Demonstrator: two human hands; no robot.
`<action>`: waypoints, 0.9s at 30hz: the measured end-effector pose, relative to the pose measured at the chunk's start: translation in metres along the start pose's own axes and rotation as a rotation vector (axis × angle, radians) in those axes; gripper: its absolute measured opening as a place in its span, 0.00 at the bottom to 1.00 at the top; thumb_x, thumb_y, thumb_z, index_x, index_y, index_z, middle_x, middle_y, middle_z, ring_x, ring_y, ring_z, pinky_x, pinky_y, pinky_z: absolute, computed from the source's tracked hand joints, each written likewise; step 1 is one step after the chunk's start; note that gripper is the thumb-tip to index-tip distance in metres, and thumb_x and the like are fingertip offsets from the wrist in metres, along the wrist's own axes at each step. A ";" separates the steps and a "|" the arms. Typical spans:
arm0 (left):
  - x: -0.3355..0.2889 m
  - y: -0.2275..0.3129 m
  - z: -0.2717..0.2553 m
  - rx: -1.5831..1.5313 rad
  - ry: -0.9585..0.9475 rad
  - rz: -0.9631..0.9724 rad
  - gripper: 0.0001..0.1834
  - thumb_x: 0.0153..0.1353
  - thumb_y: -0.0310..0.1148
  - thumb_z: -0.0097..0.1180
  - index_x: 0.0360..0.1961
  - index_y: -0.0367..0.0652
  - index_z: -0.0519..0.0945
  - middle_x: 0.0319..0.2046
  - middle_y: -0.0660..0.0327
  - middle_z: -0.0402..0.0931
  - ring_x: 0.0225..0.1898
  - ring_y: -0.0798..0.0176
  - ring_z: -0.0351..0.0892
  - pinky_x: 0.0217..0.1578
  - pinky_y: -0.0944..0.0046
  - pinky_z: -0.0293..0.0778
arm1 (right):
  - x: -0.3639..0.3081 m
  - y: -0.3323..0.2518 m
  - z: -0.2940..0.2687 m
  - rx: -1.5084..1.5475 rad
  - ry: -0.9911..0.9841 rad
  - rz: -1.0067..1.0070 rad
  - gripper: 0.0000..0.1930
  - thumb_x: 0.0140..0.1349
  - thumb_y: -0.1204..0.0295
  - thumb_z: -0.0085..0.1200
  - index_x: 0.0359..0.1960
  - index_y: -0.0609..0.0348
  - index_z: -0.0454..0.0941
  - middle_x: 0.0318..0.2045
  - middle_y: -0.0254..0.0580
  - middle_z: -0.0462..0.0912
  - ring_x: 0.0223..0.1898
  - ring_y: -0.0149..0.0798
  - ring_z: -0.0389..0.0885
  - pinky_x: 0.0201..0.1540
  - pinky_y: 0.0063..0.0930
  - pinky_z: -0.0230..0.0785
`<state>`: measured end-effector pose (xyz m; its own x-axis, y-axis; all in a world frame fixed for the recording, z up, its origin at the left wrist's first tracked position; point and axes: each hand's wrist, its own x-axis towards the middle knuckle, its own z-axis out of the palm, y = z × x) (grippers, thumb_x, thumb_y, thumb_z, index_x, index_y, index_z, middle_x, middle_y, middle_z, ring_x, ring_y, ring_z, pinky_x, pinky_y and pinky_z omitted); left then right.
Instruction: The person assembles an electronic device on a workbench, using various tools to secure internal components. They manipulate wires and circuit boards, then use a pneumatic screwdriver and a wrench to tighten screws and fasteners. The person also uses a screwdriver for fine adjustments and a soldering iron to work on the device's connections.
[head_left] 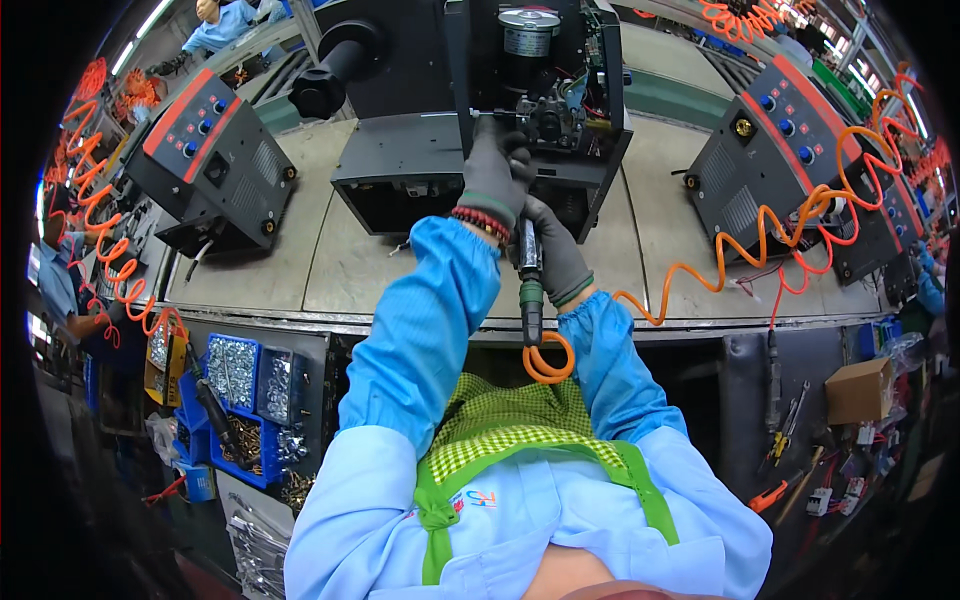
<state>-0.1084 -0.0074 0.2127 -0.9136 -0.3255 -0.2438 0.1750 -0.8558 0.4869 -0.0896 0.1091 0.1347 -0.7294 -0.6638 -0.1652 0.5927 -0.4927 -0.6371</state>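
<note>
My right hand (562, 258), in a grey glove, is wrapped round an air screwdriver (531, 290) with a dark and silver body, held upright in the picture. An orange coiled hose (549, 360) hangs at its lower end. Just ahead, my gloved left hand (494, 172) reaches into the opened dark-grey machine (612, 165), its fingers curled against the inner upright panel. What those fingers hold, if anything, is hidden, and so is the screwdriver's tip. Beside the left fingers sit a black-and-metal mechanism (548, 122) and a silver cylindrical motor (528, 38).
Finished-looking machines with blue knobs stand at left (212, 165) and right (770, 150) on the pale bench (330, 270). Blue bins (232, 372) of screws lie lower left. An orange coiled hose (690, 275) crosses the right side. Hand tools (790, 425) and a cardboard box (858, 392) lie lower right.
</note>
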 end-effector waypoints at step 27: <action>-0.252 0.138 -0.261 1.865 0.446 0.692 0.21 0.61 0.45 0.54 0.49 0.41 0.77 0.43 0.49 0.79 0.45 0.46 0.79 0.48 0.54 0.74 | 0.011 -0.007 -0.007 0.245 -0.327 0.236 0.14 0.66 0.60 0.52 0.42 0.59 0.70 0.32 0.39 0.73 0.31 0.32 0.76 0.33 0.28 0.77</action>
<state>0.2417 -0.1490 0.1224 -0.6871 -0.6538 0.3168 -0.3949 0.7021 0.5925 -0.1042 0.1095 0.1322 -0.4424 -0.8967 -0.0127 0.8212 -0.3994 -0.4077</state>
